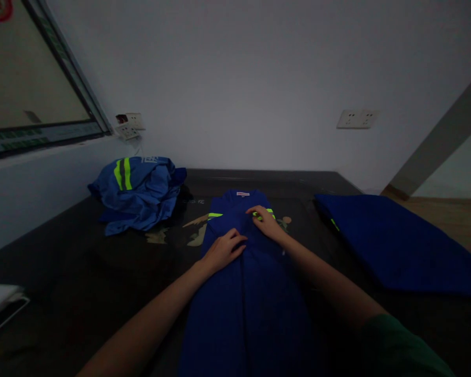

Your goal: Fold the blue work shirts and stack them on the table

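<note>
A dark blue garment (220, 314) with yellow-green stripes lies lengthwise on the dark table, its collar and white label at the far end. On its left half rests my left hand (224, 251), fingers apart and slightly curled, with nothing visible in them. Higher up on the right, beside a yellow-green stripe, my right hand (265, 221) is over the cloth with its fingers bent and apart, holding nothing that shows. A seam or fold runs down the middle of the garment below the hands.
A crumpled blue garment (141, 191) is heaped at the back left of the table (259, 177). To the right lies a folded dark blue garment (404, 243). A white device (2, 301) with a cable sits at the left edge. The wall bears sockets (357, 119).
</note>
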A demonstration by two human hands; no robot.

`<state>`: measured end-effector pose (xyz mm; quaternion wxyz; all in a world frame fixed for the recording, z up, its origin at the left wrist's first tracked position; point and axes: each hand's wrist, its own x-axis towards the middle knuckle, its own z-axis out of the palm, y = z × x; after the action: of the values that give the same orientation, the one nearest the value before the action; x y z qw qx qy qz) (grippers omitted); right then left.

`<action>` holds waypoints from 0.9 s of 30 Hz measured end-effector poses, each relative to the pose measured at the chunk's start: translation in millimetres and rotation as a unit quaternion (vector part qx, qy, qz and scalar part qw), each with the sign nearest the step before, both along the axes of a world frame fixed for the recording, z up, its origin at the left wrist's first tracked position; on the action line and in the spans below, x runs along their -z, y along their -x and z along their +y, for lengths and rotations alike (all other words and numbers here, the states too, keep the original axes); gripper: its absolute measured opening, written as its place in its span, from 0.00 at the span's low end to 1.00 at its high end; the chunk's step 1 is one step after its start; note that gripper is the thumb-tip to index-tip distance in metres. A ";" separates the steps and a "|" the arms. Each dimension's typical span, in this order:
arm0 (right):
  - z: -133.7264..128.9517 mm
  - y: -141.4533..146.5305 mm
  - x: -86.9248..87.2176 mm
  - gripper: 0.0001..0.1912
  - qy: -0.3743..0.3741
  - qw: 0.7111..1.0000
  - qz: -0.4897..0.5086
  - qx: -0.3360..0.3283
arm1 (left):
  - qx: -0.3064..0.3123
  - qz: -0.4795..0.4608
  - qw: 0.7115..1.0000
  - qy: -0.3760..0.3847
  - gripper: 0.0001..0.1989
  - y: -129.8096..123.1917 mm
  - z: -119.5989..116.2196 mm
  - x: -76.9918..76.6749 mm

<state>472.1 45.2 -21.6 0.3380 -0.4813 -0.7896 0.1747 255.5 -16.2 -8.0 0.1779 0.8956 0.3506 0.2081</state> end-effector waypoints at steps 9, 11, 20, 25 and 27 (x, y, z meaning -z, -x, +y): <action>74.2 -16.6 9.8 0.22 0.089 0.963 -0.202 0.154 | 0.005 0.013 1.000 -0.011 0.13 -1.7 2.0 4.1; 74.3 -21.9 21.8 0.23 0.101 0.955 -0.221 0.171 | 0.010 0.014 1.000 -0.019 0.13 -2.0 2.7 5.5; 101.4 -32.9 20.6 0.22 0.048 0.938 -0.299 0.172 | 0.037 0.013 0.995 -0.089 0.13 -2.9 3.2 3.2; 122.1 -31.0 10.3 0.15 0.040 0.937 -0.312 0.149 | 0.087 0.023 0.995 -0.053 0.16 -2.7 3.0 -0.7; 126.1 -37.3 9.3 0.14 0.041 0.935 -0.316 0.153 | 0.084 0.030 0.995 -0.037 0.16 -3.1 2.8 -2.0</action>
<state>509.3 171.4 -30.9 0.0733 -0.6402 -0.7646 -0.0077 258.6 -13.4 -6.0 0.1507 0.9337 0.2711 0.1786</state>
